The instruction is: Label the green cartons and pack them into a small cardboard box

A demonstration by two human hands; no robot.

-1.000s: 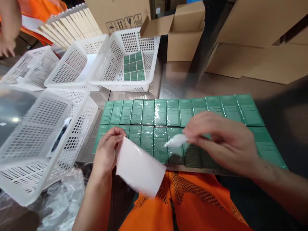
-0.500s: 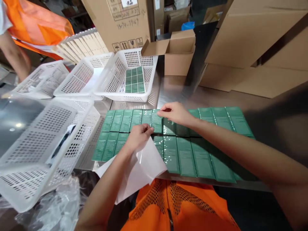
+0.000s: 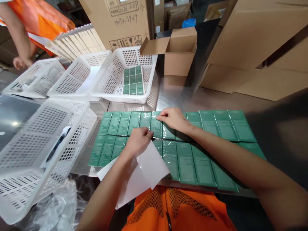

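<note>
Two rows of green boxes [image 3: 192,160] lie on the table; right hand [image 3: 174,118] has moved from mid-air onto the far row, fingertips pressing flat; left hand [image 3: 138,141] still pinches white backing sheet [image 3: 144,173] near the edge.

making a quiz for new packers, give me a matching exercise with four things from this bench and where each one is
Things:
1. left hand
2. right hand
3. black pen
4. open cardboard box

Places:
A. in the near white basket
B. at the back of the bench
C. gripping the white sheet
D. fingers on a green box in the back row

Pairs: 1-C, 2-D, 3-A, 4-B
</note>
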